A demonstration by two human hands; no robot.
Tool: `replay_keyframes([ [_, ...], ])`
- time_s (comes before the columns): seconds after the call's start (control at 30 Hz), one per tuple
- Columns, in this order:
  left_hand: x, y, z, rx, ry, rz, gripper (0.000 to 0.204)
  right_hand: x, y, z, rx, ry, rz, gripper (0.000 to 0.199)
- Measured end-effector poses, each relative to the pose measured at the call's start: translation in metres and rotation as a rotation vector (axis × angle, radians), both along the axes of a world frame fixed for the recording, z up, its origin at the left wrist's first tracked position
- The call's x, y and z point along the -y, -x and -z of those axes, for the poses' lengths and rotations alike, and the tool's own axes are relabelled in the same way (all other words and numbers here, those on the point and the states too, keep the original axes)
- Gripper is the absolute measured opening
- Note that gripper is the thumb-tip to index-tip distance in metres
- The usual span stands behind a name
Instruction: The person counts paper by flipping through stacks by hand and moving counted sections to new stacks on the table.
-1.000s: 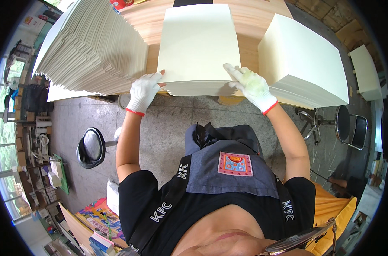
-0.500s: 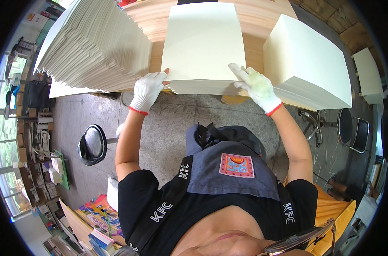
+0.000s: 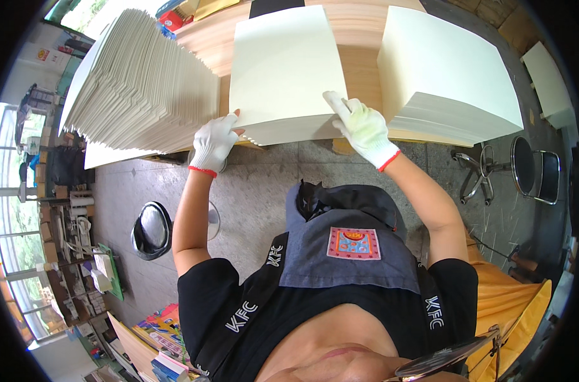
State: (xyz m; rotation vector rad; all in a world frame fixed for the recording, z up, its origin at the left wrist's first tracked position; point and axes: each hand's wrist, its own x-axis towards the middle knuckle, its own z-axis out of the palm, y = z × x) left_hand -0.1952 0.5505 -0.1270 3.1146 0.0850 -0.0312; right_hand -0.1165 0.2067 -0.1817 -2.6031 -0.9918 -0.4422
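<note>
A thick stack of cream-white paper [image 3: 283,67] lies at the middle of a wooden table, its near side at the table's front edge. My left hand [image 3: 214,141], in a white glove with bare fingertips showing, grips its near left corner. At the near right corner, my right hand [image 3: 366,130] lies with a forefinger stretched over the top sheet and the thumb lower, against the front side. Both gloves have red cuffs. A taller stack of folded sheets [image 3: 146,86] stands to the left. On the right is another cream paper stack [image 3: 451,63].
Wooden table [image 3: 362,70] shows between the stacks. A black round stool [image 3: 152,230] stands on the grey floor at left, and a chrome-legged chair [image 3: 525,167] at right. Crowded shelves [image 3: 66,235] line the window side. Red and yellow items [image 3: 175,19] lie at the far table edge.
The whole view has turned slightly, so the middle and right stacks appear farther left. Both hands remain at the same near corners of the middle stack.
</note>
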Motion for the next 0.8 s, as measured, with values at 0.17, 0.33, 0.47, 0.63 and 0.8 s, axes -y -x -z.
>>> replay_keyframes([
  [0.17, 0.038, -0.015, -0.058, -0.224, -0.205, -0.203, 0.049, 0.055, 0.033, -0.027, -0.13, -0.061, -0.141, 0.067],
  [0.33, 0.134, -0.04, -0.084, 0.197, 0.036, 0.127, 0.051, 0.198, 0.02, -0.06, 0.344, -0.144, 0.114, 0.051],
  [0.47, 0.233, -0.084, -0.065, 0.482, 0.162, 0.632, 0.044, 0.331, -0.042, -0.082, 0.385, -0.201, 0.529, 0.054],
  [0.63, 0.391, -0.142, -0.07, 0.605, 0.362, 0.925, 0.032, 0.403, -0.072, -0.078, -0.039, -0.128, 0.966, 0.088],
  [0.8, 0.47, -0.187, -0.059, 0.302, 0.545, 0.796, 0.034, 0.397, -0.072, -0.108, -0.281, 0.005, 0.913, 0.079],
])
